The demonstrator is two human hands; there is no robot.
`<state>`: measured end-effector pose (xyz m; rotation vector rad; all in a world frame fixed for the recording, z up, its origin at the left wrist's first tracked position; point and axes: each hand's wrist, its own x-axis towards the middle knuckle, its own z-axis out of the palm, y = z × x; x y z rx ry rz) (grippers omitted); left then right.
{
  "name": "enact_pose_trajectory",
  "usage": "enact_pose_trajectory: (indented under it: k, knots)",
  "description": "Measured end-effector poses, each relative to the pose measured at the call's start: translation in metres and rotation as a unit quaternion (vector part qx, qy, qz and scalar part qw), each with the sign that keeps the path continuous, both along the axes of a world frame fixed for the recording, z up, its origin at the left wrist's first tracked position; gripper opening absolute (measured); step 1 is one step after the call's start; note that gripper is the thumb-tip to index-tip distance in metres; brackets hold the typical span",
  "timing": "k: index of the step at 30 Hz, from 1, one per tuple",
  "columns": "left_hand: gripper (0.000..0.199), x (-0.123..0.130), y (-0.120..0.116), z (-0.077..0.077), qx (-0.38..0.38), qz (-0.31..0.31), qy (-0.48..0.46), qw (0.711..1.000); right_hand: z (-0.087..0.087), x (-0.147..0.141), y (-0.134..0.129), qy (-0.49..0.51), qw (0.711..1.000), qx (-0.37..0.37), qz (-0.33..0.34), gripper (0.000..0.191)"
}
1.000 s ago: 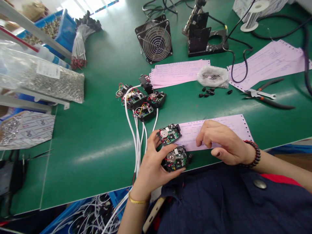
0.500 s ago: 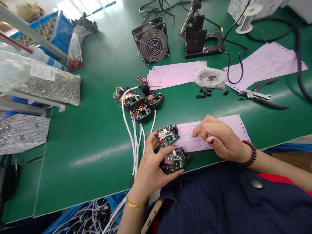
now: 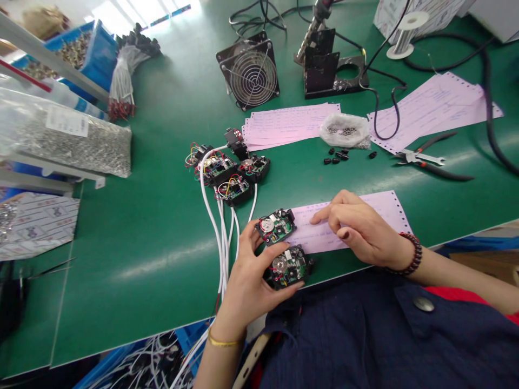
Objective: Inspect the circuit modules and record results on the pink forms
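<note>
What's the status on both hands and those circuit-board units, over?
Left hand gripping two circuit-board units. Right hand looks empty, pointing over the pink sheet, contact unclear. Units hide the sheet's left end.

The worktop [image 3: 141, 216] looks smooth and glossy, the near printed sheet [image 3: 316, 235] matt paper, the held circuit modules [image 3: 279, 226] black-plastic-cased, the jacket [image 3: 365, 335] matt cloth.

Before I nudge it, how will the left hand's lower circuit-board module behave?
Lower circuit-board module: probably stiff, given its black housing. Likely fragile on top: silver disc and green circuit board exposed. Flat, boxy shape probably resists rolling.
</note>
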<state>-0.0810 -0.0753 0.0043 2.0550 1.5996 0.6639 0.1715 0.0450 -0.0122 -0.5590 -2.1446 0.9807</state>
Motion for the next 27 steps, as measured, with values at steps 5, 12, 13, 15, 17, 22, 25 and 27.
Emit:
enact_pose_trajectory:
  k: [5,12,13,15,17,22,25,27]
  knots:
    - [0.057,0.001,0.001,0.002,-0.001,0.002,0.003,1.000,0.001,0.000,0.001,-0.003,1.000,0.018,-0.015,0.045]
    - [0.059,0.001,-0.002,0.000,-0.008,0.002,0.004,1.000,0.000,-0.004,-0.003,-0.038,0.998,0.049,0.018,0.050]
    - [0.059,0.001,-0.002,-0.001,-0.009,0.002,0.002,1.000,0.000,-0.005,-0.003,-0.047,0.997,0.049,0.027,0.053]
    - [0.058,0.000,-0.001,-0.002,-0.009,0.001,-0.003,1.000,0.001,-0.009,-0.004,-0.060,0.996,0.047,0.041,0.057]
    - [0.057,0.000,-0.001,-0.002,-0.010,0.000,-0.004,1.000,0.004,-0.012,-0.004,-0.067,0.996,0.036,0.046,0.057]
    - [0.057,0.000,-0.002,0.000,-0.009,0.000,-0.001,1.000,0.012,-0.025,-0.001,-0.067,0.995,-0.004,0.067,0.058]
    - [0.058,0.001,-0.002,0.000,-0.009,0.001,0.000,1.000,0.012,-0.033,0.001,-0.066,0.995,-0.019,0.075,0.058]
    - [0.061,0.001,-0.001,0.000,-0.013,0.003,0.001,1.000,0.012,-0.036,0.003,-0.067,0.994,-0.032,0.075,0.059]
